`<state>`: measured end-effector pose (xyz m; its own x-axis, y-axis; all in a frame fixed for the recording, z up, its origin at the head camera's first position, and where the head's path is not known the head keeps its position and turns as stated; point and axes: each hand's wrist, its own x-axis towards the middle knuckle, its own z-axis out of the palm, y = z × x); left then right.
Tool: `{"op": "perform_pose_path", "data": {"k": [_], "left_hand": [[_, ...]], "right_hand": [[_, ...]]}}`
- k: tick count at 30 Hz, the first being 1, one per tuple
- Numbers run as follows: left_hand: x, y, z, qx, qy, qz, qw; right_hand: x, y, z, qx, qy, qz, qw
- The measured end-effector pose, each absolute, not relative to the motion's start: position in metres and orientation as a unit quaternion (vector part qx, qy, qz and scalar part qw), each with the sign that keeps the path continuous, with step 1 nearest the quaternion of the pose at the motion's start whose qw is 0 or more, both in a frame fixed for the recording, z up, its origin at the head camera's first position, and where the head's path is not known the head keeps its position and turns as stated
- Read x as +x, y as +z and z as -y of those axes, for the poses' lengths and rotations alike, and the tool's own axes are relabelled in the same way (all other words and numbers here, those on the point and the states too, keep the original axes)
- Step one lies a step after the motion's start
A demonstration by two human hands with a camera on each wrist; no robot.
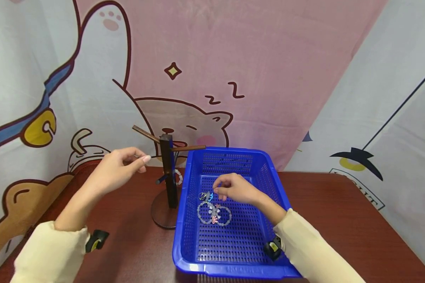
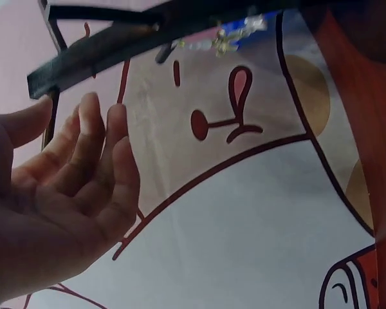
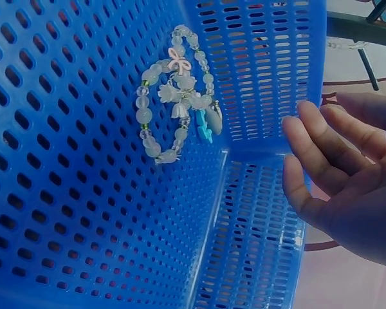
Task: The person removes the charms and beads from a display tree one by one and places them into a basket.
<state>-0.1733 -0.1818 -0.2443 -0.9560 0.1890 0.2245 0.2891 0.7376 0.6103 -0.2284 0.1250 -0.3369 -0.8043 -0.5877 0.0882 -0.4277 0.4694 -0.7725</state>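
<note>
Two pale beaded bracelets (image 1: 199, 212) lie side by side on the floor of the blue plastic basket (image 1: 178, 247), with flower-shaped charms and pink bows. Just behind them rests a keychain-like piece with a grey pendant and a light-blue bow (image 3: 204, 125). My right hand (image 1: 239, 189) hovers over the basket with relaxed, slightly bent fingers and holds nothing. To the left, my empty left hand (image 1: 117, 169) is raised beside the dark wooden stand (image 1: 168, 173), thumb and fingers apart in the left wrist view. A clear beaded bracelet (image 1: 179, 177) hangs on one of the stand's pegs.
The stand's round base (image 1: 163, 214) sits close against the basket's left side. Its pegs stick out several ways, one reaching over the basket's back left corner. Behind the reddish-brown table (image 1: 333, 220) hangs a cartoon-printed cloth (image 1: 269, 70).
</note>
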Motion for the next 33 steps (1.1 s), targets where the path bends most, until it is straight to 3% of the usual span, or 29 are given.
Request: {"op": "perform_pose_path", "data": {"k": [16, 25, 33], "left_hand": [[-0.151, -0.263, 0.161, -0.168, -0.346, 0.921, 0.061], [-0.147, -0.264, 0.157, -0.173, -0.331, 0.924, 0.083], [-0.144, -0.265, 0.155, -0.184, -0.315, 0.925, 0.106]], "right_hand": [[-0.227, -0.287, -0.119, -0.325, -0.43, -0.839, 0.074], [-0.223, -0.247, -0.111, -0.349, -0.446, -0.822, 0.053], [-0.217, -0.235, -0.105, -0.364, -0.45, -0.815, 0.037]]}}
